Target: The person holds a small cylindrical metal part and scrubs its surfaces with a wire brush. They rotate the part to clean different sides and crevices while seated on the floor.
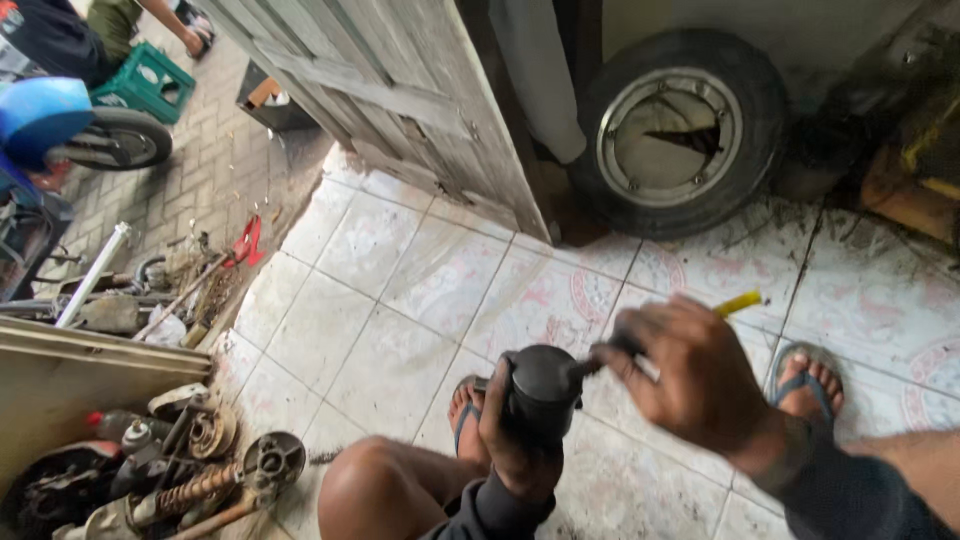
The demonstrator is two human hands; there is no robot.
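Low in the middle of the frame, the left hand (515, 440) has its grip wrapped around a dark cylindrical metal part (543, 385), held above the tiled floor (400, 300) between the knees. The right hand (690, 375) is pressed shut around a yellow-handled tool (735, 304) whose tip meets the part's side. The work looks under way; the part remains assembled.

Floor: dirty pale tiles (400, 290), brick paving (215, 170) outside
Door: weathered wooden planks (400, 90)
Wall: tyre (680, 130) leaning
Left: scrap parts (180, 470)
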